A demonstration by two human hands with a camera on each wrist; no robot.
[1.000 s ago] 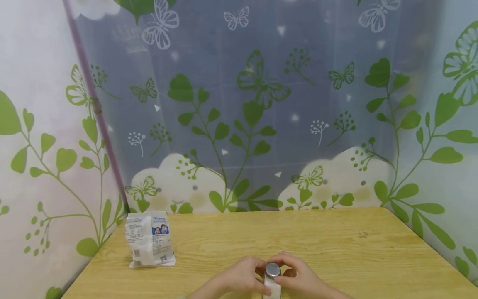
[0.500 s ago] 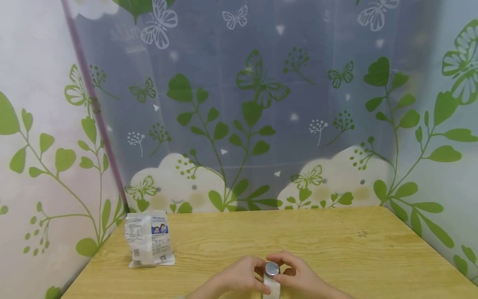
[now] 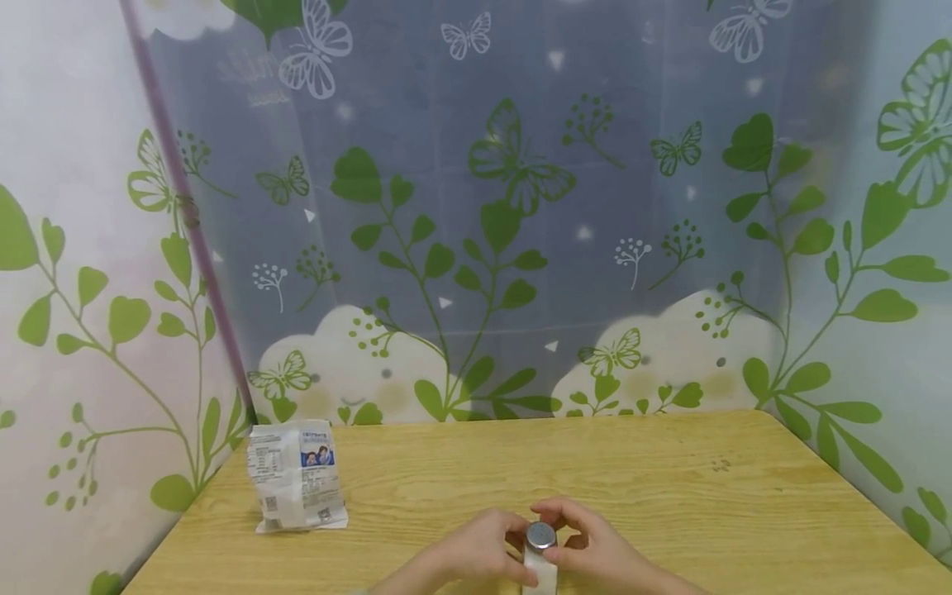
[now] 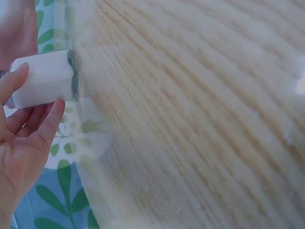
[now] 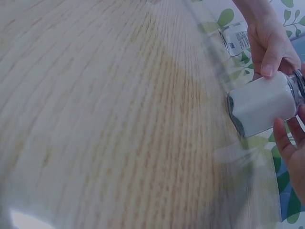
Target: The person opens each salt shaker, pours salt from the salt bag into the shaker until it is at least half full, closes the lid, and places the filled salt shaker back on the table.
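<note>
A square glass salt shaker [image 3: 541, 573] full of white powder stands upright on the table near its front edge, a round silver metal lid [image 3: 540, 535] on top. My left hand [image 3: 479, 547] holds the glass body, thumb on its near face. From the other side my right hand [image 3: 601, 547] pinches the lid between thumb and fingers. In the left wrist view the left hand [image 4: 24, 152] has its thumb and fingers on the shaker [image 4: 45, 78]. The right wrist view shows the glass body [image 5: 262, 106] between both hands, its lid partly hidden by fingers.
A white printed packet [image 3: 301, 475] with a blue picture stands at the left of the wooden table [image 3: 669, 471]. Leaf-patterned curtains [image 3: 483, 207] hang behind the table and along both sides.
Both hands keep their hold on the shaker and its lid in nearly the same spot. The head view has shifted very slightly; the packet stays put.
</note>
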